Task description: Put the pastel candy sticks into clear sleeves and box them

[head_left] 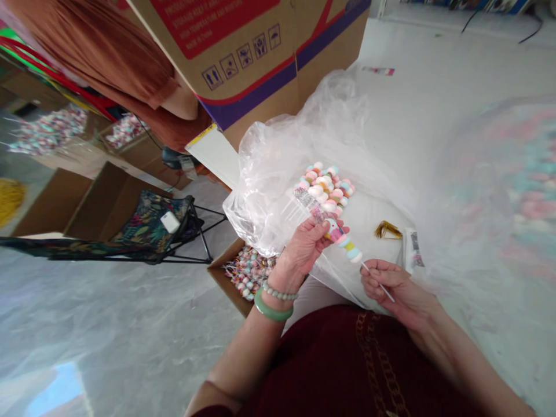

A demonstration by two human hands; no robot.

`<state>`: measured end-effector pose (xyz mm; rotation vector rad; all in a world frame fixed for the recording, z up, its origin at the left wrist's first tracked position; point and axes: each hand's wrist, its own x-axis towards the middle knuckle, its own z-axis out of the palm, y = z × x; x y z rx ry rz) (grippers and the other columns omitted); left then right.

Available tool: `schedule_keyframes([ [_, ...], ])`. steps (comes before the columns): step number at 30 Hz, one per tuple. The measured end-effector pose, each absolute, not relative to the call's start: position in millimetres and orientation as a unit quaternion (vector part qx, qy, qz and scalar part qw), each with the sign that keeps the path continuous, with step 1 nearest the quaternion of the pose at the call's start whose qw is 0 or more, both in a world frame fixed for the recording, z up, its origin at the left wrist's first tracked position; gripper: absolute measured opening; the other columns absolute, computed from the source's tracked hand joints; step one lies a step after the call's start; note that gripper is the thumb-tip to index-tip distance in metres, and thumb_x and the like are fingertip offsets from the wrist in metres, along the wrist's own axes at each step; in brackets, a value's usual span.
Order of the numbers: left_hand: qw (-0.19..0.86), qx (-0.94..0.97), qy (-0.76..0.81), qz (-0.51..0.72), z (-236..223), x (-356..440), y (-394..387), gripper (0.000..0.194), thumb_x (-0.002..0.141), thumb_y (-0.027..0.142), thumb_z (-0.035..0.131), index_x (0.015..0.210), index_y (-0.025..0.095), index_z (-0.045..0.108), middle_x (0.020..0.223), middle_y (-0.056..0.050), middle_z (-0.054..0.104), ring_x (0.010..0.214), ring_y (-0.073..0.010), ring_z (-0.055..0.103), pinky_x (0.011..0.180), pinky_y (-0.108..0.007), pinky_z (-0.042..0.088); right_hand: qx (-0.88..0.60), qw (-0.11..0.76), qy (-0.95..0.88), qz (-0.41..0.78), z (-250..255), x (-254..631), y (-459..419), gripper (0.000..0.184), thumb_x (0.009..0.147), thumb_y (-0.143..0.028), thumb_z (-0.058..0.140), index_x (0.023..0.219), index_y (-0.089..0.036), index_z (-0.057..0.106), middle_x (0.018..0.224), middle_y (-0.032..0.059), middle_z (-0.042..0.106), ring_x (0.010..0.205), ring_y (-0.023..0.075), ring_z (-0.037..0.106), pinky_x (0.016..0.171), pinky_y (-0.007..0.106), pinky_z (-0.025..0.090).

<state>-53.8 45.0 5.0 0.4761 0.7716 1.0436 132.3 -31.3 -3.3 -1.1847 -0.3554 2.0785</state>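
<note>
Between my two hands is a marshmallow skewer in white, yellow and blue, on a thin white stick. My left hand is closed around its upper part, along with a clear printed wrapper. How far the wrapper covers the sweets is hidden by my fingers. My right hand pinches the stick just below the lowest marshmallow. Just beyond my left hand, a pile of marshmallow skewers lies on clear plastic sheeting. Gold twist ties and a stack of printed wrappers lie past my right hand.
A large cardboard carton stands at the table's far side. Blurred plastic with more marshmallows fills the right. Below left are an open box of skewers and a folding chair holding a phone. Another person's arm shows.
</note>
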Motion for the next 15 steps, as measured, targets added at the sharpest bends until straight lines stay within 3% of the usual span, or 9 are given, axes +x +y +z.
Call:
schedule_keyframes([
  [3, 0.768, 0.216, 0.371, 0.476, 7, -53, 45, 0.029, 0.071, 0.026, 0.075, 0.095, 0.012, 0.066, 0.085, -0.007, 0.07, 0.082, -0.0219, 0.069, 0.083, -0.034, 0.051, -0.486, 0.356, -0.175, 0.779, -5, 130, -31, 0.017, 0.063, -0.028, 0.073, 0.072, -0.015, 0.067, 0.055, -0.0031, 0.044, 0.048, 0.0065, 0.032, 0.047, 0.023, 0.02],
  [10, 0.765, 0.187, 0.436, 0.436, 10, -59, 48, 0.02, 0.079, 0.024, 0.064, 0.092, 0.009, 0.066, 0.081, -0.009, 0.07, 0.076, -0.0202, 0.069, 0.072, -0.029, 0.053, -0.635, 0.361, -0.456, 0.509, 11, 130, -25, 0.012, 0.065, -0.031, 0.062, 0.064, -0.02, 0.067, 0.06, 0.0003, 0.054, 0.062, 0.0143, 0.046, 0.059, 0.027, 0.033],
  [15, 0.759, 0.214, 0.426, 0.444, 10, -57, 45, 0.022, 0.075, 0.021, 0.069, 0.093, 0.009, 0.066, 0.083, -0.009, 0.07, 0.078, -0.0196, 0.069, 0.075, -0.029, 0.053, -0.61, 0.358, -0.284, 0.648, 12, 124, -23, 0.017, 0.06, -0.031, 0.068, 0.068, -0.016, 0.067, 0.054, -0.0009, 0.052, 0.05, 0.0097, 0.037, 0.048, 0.025, 0.025],
])
